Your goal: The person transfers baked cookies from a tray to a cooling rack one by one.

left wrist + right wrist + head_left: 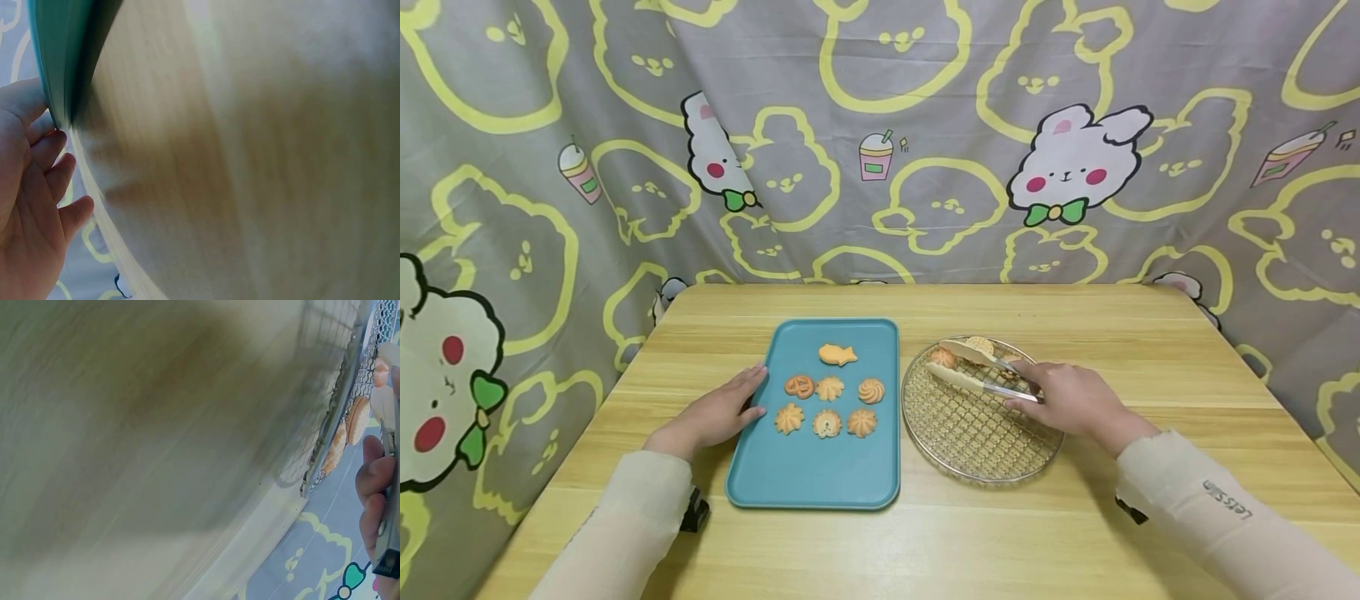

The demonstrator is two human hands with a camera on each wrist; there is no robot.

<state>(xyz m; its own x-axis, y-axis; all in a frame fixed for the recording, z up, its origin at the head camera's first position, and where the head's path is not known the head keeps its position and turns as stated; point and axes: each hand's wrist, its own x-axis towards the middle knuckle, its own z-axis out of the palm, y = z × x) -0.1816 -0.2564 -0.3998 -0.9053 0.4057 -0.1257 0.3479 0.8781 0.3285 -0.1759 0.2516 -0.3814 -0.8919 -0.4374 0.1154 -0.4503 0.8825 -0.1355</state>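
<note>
Head view shows the right grip [1078, 400] clamped on tongs [992, 388], whose pale tips stand either side of an orange-brown cookie [943, 358] on the round wire rack [985, 442] (whether they pinch it, I cannot tell); a pale round cookie [980, 342] lies just behind the tongs on the same mesh; the left grip [718, 417] has its thumb and fingers apart, the fingertips at the left rim of the blue-green tray [812, 479]; on that tray a fish-shaped cookie [837, 355] lies at the far end, with a pretzel-shaped cookie [799, 386] and five ridged cookies [862, 422] in two rows nearer; tray and rack sit side by side on the wooden surface [812, 554], before a patterned grey cloth [805, 75].
</note>
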